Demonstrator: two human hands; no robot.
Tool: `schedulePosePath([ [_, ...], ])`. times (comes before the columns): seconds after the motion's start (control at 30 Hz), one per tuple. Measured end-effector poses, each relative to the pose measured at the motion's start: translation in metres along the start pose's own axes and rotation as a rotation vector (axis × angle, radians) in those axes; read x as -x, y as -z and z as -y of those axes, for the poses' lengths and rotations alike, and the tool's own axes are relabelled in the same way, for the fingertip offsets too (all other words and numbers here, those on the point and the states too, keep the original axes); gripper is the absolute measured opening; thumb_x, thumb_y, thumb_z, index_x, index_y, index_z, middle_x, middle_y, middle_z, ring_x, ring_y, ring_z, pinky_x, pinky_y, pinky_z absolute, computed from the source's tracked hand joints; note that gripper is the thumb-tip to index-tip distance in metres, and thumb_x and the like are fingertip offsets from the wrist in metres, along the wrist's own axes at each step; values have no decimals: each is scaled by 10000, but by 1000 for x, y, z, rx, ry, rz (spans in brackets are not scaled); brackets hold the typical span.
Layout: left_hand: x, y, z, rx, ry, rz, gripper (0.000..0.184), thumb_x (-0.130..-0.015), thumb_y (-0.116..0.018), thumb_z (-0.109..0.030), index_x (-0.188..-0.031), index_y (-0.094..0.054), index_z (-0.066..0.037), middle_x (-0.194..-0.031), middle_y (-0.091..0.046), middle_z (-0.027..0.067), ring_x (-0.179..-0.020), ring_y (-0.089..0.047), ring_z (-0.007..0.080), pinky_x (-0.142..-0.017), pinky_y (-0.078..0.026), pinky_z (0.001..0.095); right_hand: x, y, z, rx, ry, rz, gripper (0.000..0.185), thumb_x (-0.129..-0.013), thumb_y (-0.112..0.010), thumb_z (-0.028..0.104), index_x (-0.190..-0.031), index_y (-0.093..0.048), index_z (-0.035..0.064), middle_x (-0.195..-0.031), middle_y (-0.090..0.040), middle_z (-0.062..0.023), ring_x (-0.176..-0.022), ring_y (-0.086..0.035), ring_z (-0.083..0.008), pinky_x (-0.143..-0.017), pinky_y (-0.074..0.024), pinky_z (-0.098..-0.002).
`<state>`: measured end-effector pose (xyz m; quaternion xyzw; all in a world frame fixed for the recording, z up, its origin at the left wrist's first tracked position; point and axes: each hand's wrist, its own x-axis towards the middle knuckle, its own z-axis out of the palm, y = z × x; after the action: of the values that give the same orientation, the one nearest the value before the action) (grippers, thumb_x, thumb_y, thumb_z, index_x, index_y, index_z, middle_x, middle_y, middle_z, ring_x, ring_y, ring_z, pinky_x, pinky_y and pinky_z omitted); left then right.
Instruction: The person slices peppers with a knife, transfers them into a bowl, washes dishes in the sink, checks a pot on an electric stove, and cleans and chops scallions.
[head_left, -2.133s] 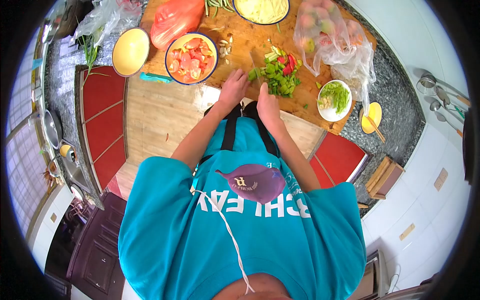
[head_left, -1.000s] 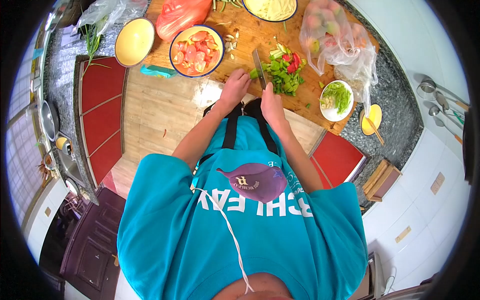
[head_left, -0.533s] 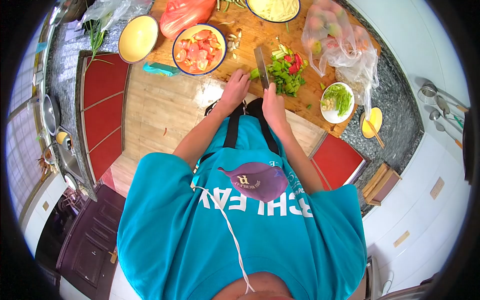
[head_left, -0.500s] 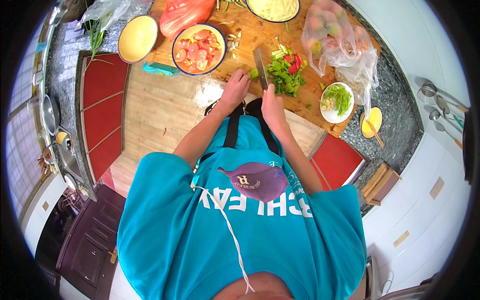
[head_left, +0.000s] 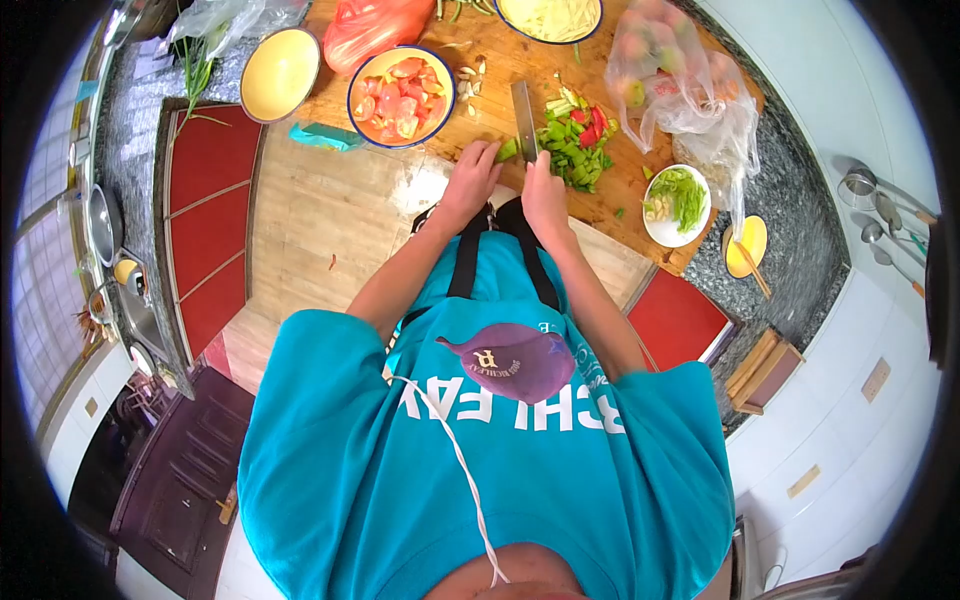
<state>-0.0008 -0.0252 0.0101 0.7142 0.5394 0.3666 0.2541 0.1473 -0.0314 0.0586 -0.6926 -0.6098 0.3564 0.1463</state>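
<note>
My left hand (head_left: 474,180) is closed on a piece of green pepper (head_left: 508,150), held at the near edge of the wooden board (head_left: 640,150). My right hand (head_left: 545,195) grips the handle of a kitchen knife (head_left: 525,115). Its blade points away from me, close against the right end of the pepper. To the right of the blade lies a heap of chopped green pepper (head_left: 578,163), with red pepper pieces (head_left: 597,124) on top. Several garlic cloves (head_left: 471,86) lie left of the knife.
Chopped tomatoes (head_left: 402,97) fill a blue-rimmed bowl, beside a yellow bowl (head_left: 278,75) and a red plastic bag (head_left: 365,35). Pale shreds (head_left: 550,15) sit in a far bowl. At right are bagged fruit (head_left: 655,60), a white plate (head_left: 667,236) of greens, and chopsticks (head_left: 755,270) on a small bowl.
The knife blade has tilted slightly and shifted a little to the right. Both hands keep their holds; the whole view has moved slightly.
</note>
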Motion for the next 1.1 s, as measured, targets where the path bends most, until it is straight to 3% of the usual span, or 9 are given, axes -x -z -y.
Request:
schedulePosePath([
  [0.23, 6, -3, 8, -41, 72, 64, 157, -819, -690, -43, -898, -562, 4, -863, -562, 168, -835, -571, 372, -742, -485, 449, 29, 3, -4, -7, 33, 118, 118, -970, -453, 91, -1027, -391, 8, -683, -595, -331, -703, -609, -521, -608, -474, -611],
  [0.4, 5, -10, 13, -61, 39, 75, 135, -814, -674, -20, -877, -557, 0, -831, -558, 169, -814, -574, 374, -726, -484, 457, 27, -19, -16, 97, 19, 141, 287, -879, -467, 9, -1152, -390, -36, -710, -611, -341, -717, -628, -519, -650, -497, -603],
  [0.57, 3, -11, 13, -41, 8, 94, 122, -820, -664, -22, -877, -558, -4, -837, -556, 176, -821, -573, 383, -720, -482, 464, -11, -32, -7, 14, 7, 72, 323, -896, -493, 45, -1185, -383, -47, -737, -612, -357, -734, -621, -535, -674, -486, -611],
  [0.77, 0, -13, 5, -69, 24, 132, 130, -836, -669, -55, -893, -561, -11, -859, -554, 187, -833, -569, 406, -716, -475, 479, 18, -1, -36, -175, -34, -108, 204, -999, -507, 236, -1085, -443, 62, -740, -598, -319, -737, -572, -549, -623, -443, -599],
  [0.83, -6, -19, 4, -51, -20, 125, 146, -836, -685, -54, -919, -574, -10, -866, -565, 178, -814, -576, 384, -703, -482, 459, 40, 10, -62, -462, -90, -298, 190, -1014, -507, 237, -981, -448, 59, -644, -594, -237, -568, -598, -429, -483, -447, -493],
  [0.93, -8, -26, 0, -5, 108, 102, 196, -862, -689, -46, -1034, -608, -1, -889, -578, 156, -774, -590, 297, -681, -497, 388, 81, 34, -83, -742, -322, -308, 227, -1053, -449, 258, -911, -416, 84, -511, -461, -49, -348, -417, -106, -313, -314, -285],
  [1.03, -13, -31, -15, 1, 124, 31, 200, -879, -674, -43, -1057, -601, 13, -906, -575, 160, -759, -590, 293, -677, -500, 372, 109, 35, -107, -843, -462, -334, 229, -1056, -438, 257, -920, -403, 76, -506, -439, -42, -354, -419, -118, -318, -331, -289],
  [1.07, -11, -33, -15, 40, 232, 83, 260, -867, -668, -54, -1097, -569, 15, -1018, -558, 183, -937, -554, 357, -805, -469, 414, 116, 33, -113, -877, -491, -330, 229, -1060, -427, 260, -933, -400, 71, -518, -450, -42, -357, -418, -117, -319, -333, -281],
  [1.1, -14, -35, -18, 34, 229, 89, 260, -867, -668, -54, -1097, -569, 15, -1018, -558, 183, -937, -554, 357, -805, -469, 414, 115, 31, -117, -886, -494, -331, 229, -1060, -427, 260, -933, -400, 71, -518, -450, -42, -357, -418, -117, -319, -333, -281],
])
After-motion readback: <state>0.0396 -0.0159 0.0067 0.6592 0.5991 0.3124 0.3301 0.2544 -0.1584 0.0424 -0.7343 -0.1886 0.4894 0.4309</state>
